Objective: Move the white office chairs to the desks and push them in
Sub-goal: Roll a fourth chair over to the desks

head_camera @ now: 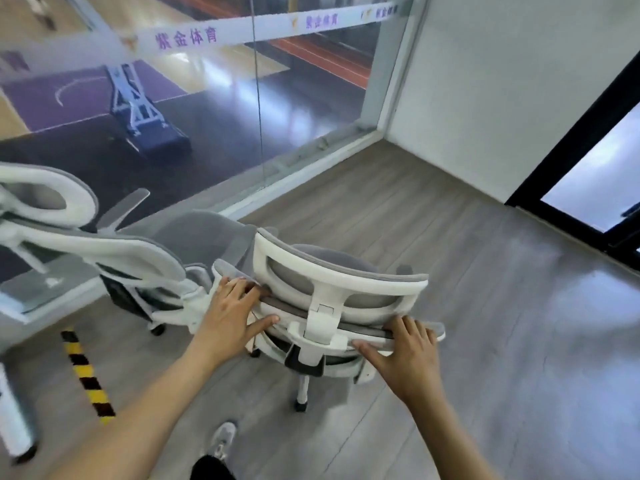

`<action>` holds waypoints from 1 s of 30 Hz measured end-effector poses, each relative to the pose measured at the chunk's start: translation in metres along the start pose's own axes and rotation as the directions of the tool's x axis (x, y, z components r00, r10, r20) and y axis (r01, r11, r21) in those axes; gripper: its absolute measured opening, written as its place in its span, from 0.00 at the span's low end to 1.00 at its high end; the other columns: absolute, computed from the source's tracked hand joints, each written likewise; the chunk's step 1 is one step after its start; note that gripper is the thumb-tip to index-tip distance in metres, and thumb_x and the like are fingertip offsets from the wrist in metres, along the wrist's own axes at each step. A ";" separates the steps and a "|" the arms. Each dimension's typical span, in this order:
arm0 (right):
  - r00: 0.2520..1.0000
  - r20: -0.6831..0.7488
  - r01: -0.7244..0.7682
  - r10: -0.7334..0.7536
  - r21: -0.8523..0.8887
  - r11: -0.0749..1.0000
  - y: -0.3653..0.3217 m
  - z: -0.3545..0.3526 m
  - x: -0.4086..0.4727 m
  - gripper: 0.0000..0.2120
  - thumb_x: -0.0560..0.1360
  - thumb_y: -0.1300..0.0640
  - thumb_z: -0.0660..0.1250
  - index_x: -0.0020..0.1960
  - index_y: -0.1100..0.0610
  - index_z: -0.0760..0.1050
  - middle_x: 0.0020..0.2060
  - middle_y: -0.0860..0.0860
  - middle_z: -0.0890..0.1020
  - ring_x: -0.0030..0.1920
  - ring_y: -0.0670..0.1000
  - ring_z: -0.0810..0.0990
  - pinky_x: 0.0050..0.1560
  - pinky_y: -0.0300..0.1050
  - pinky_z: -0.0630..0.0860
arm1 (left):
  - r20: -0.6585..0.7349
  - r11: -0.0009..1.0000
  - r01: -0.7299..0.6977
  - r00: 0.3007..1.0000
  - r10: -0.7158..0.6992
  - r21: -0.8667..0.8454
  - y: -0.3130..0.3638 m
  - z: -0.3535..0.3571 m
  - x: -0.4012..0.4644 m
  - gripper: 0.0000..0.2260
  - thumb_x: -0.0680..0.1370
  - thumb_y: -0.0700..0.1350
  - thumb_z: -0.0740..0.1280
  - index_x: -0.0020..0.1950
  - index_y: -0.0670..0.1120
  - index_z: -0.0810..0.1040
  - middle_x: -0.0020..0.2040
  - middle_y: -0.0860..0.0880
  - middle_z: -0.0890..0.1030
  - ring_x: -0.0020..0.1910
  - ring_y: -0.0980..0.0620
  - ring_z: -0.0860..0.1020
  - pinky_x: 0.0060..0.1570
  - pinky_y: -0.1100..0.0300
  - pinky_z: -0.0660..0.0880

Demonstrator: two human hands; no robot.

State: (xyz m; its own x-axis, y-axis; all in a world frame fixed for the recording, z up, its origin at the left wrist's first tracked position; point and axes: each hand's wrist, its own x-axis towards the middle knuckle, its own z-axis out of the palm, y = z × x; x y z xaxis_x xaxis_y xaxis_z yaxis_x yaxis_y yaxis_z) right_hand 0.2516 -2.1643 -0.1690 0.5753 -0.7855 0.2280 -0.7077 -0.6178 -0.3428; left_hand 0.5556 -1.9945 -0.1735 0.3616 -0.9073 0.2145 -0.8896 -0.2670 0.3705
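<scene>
Behind glass lettered 紫金体育, hands grasp chair (white)

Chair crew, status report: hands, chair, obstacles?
Left hand, right hand gripping white office chair backrest. Second chair close left. No desk visible ahead.

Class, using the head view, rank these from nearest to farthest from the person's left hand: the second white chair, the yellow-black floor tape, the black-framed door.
1. Second white chair, just left of the left hand.
2. Yellow-black floor tape, lower left.
3. Black-framed door, far right.
</scene>
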 end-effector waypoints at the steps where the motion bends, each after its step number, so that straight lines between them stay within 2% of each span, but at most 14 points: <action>1: 1.000 0.009 0.027 -0.027 0.017 0.999 0.007 -0.004 -0.009 0.30 0.68 0.21 0.60 0.47 0.48 0.72 0.45 0.42 0.75 0.49 0.51 0.75 0.55 0.50 0.70 | -0.026 1.000 0.007 1.000 -0.008 -0.015 0.011 0.000 -0.014 0.24 0.76 0.66 0.65 0.59 0.49 0.78 0.57 0.49 0.78 0.61 0.46 0.72 0.67 0.41 0.68; 4: 0.996 0.021 0.085 -0.087 0.074 0.994 0.026 -0.016 -0.042 0.29 0.68 0.22 0.64 0.46 0.49 0.72 0.44 0.43 0.74 0.48 0.51 0.73 0.54 0.51 0.70 | -0.057 0.996 0.066 0.996 -0.069 -0.058 0.047 -0.003 -0.059 0.23 0.75 0.66 0.67 0.58 0.50 0.78 0.56 0.51 0.77 0.60 0.48 0.71 0.66 0.41 0.68; 9: 0.985 -0.043 0.174 -0.169 0.255 0.951 0.044 -0.027 -0.107 0.27 0.66 0.26 0.69 0.44 0.49 0.71 0.43 0.42 0.72 0.47 0.47 0.69 0.53 0.51 0.68 | -0.107 0.985 0.149 0.982 -0.158 -0.088 0.098 -0.005 -0.144 0.20 0.75 0.66 0.69 0.57 0.52 0.78 0.54 0.54 0.77 0.58 0.51 0.74 0.68 0.46 0.68; 13: 0.958 -0.042 0.282 -0.282 0.285 0.916 0.044 -0.034 -0.143 0.28 0.67 0.25 0.69 0.45 0.50 0.73 0.43 0.42 0.73 0.46 0.49 0.72 0.53 0.52 0.69 | -0.176 0.964 0.237 0.951 -0.255 -0.117 0.126 -0.008 -0.216 0.21 0.75 0.67 0.68 0.58 0.53 0.78 0.55 0.56 0.77 0.60 0.53 0.74 0.73 0.49 0.62; 18: 0.907 -0.008 0.404 -0.422 0.307 0.862 0.032 -0.042 -0.181 0.29 0.68 0.24 0.67 0.44 0.51 0.75 0.43 0.43 0.74 0.46 0.52 0.75 0.54 0.53 0.69 | -0.254 0.928 0.359 0.892 -0.373 -0.101 0.157 -0.009 -0.306 0.20 0.74 0.67 0.69 0.57 0.55 0.79 0.54 0.58 0.76 0.59 0.53 0.73 0.68 0.44 0.67; 25: 0.758 0.154 0.540 -0.634 0.398 0.742 -0.022 -0.041 -0.238 0.26 0.66 0.25 0.69 0.48 0.46 0.76 0.47 0.42 0.74 0.51 0.49 0.73 0.58 0.53 0.70 | -0.348 0.777 0.622 0.711 -0.612 -0.097 0.198 -0.019 -0.457 0.25 0.74 0.72 0.63 0.58 0.55 0.79 0.56 0.56 0.77 0.62 0.51 0.73 0.72 0.45 0.63; 28: 0.710 0.123 0.594 -0.693 0.424 0.684 -0.053 -0.042 -0.274 0.26 0.67 0.26 0.68 0.52 0.46 0.78 0.51 0.42 0.76 0.56 0.50 0.73 0.63 0.51 0.68 | -0.412 0.693 0.716 0.609 -0.678 -0.084 0.221 -0.025 -0.517 0.25 0.75 0.72 0.61 0.58 0.55 0.79 0.55 0.56 0.77 0.62 0.50 0.72 0.69 0.48 0.66; 30: 0.694 0.086 0.624 -0.715 0.424 0.657 -0.075 -0.041 -0.294 0.27 0.68 0.28 0.69 0.55 0.48 0.80 0.55 0.45 0.78 0.60 0.51 0.73 0.67 0.55 0.68 | -0.454 0.627 0.772 0.525 -0.720 -0.100 0.234 -0.029 -0.547 0.24 0.74 0.71 0.62 0.57 0.55 0.79 0.54 0.55 0.77 0.61 0.50 0.71 0.67 0.48 0.67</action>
State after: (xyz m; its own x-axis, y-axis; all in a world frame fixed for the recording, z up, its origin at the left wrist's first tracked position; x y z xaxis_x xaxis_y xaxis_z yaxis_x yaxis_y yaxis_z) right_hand 0.1186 -1.8881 -0.1733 0.9404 -0.1002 0.3249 0.0681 -0.8807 -0.4688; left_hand 0.1578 -1.5510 -0.1780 0.9568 -0.1369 0.2563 -0.2505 -0.8357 0.4888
